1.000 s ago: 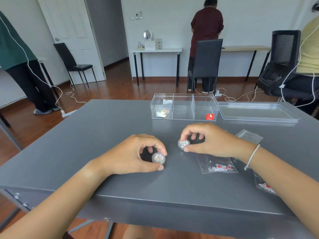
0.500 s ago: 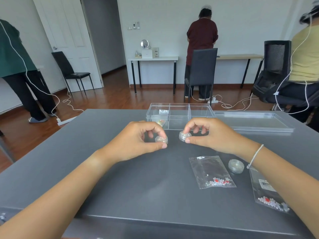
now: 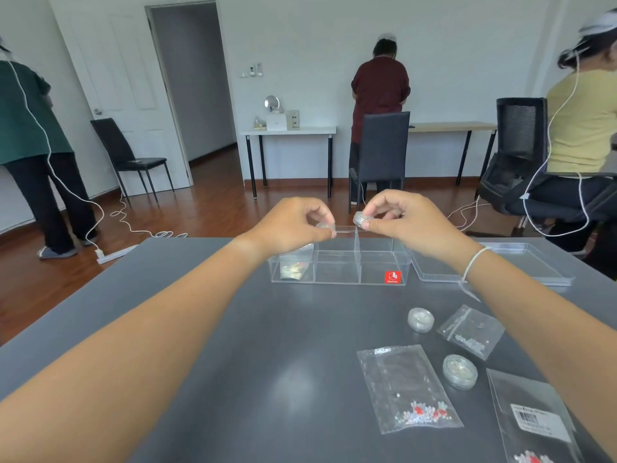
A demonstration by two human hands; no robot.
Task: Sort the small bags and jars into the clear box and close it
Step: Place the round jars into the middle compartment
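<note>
While both hands hover above the clear box (image 3: 339, 264), the left hand (image 3: 293, 225) pinches a small jar (image 3: 325, 226) in its fingers (image 3: 329, 230), and the right hand (image 3: 405, 218) grips another jar (image 3: 360, 218). Below the fingers, the middle compartments lie bare. Two jars (image 3: 420, 319) and bags (image 3: 409, 389) rest on the surface (image 3: 267, 345), nearer the right wrist.

A dark grey tabletop (image 3: 233, 345) fills the lower frame. At centre stands the open clear box (image 3: 337, 265), its lid (image 3: 500, 272) flat just right of it. Lower right lie two small jars (image 3: 420, 319) (image 3: 459, 371) among three plastic bags (image 3: 409, 389) (image 3: 471, 330) (image 3: 534, 419).
</note>
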